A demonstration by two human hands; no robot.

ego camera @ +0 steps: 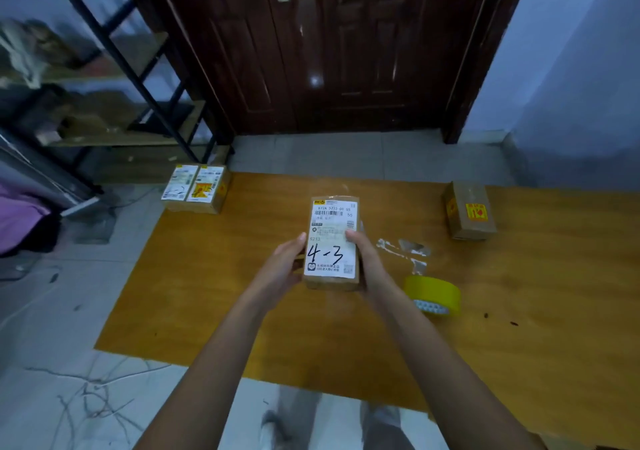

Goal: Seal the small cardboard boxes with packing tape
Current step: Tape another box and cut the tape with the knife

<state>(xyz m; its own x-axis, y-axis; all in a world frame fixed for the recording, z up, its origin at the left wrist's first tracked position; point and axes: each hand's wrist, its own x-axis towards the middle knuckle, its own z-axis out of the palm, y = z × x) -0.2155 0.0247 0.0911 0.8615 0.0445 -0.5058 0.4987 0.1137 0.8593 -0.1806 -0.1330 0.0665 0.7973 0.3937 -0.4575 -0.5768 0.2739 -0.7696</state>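
Frame centre: our left hand (289, 266) and right hand (363, 259) clasp the labelled box (330, 241) by its long sides (light, stiff, 2-handed).

labelled box (331, 241): brown, white label marked "4-3", held mid-scene | plain box (469, 211): far right | paired boxes (195, 188): far left | tape roll (433, 294): yellow, near right, on its side

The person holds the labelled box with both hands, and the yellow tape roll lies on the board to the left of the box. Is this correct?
Not quite. Both hands, left hand and right hand, do hold the labelled box, but the yellow tape roll lies on the board to the right of the box, beside the right wrist. The head view shows it.
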